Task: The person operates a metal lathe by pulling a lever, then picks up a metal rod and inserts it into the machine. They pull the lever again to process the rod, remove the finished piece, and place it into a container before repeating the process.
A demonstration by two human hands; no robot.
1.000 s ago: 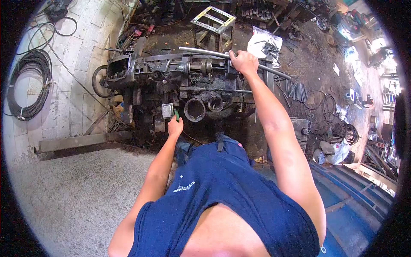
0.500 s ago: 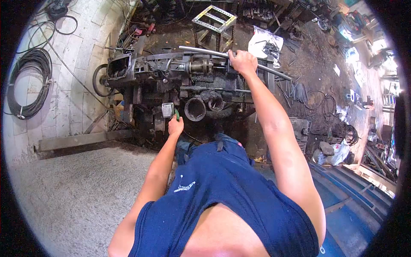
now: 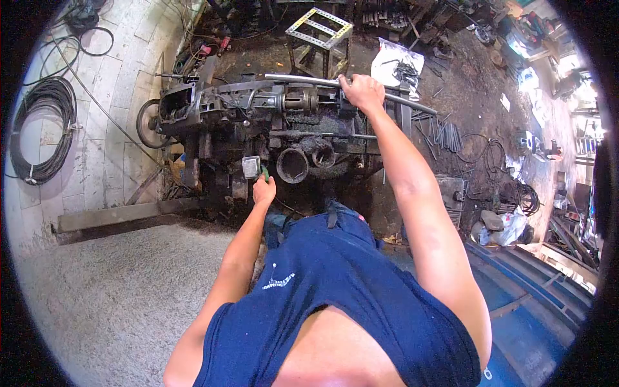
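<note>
My right hand is closed around a long grey metal rod, which lies across the far side of a dark, grimy machine. The rod's right end reaches out beyond the machine. My left hand is closed on a green handle at the machine's near side. Just beyond that handle is a pale square box-like part; whether the two are joined I cannot tell. Two open metal cylinders, the larger one on the left, sit right of my left hand.
A perforated metal stand is behind the machine. Several thin rods lie on the floor at right, near a white sheet with dark pieces. Coiled black cable rests at left. Blue metal framing is at lower right.
The view has shifted slightly. The rod's left end sits a little lower, closer to the machine. Both hands keep their holds.
</note>
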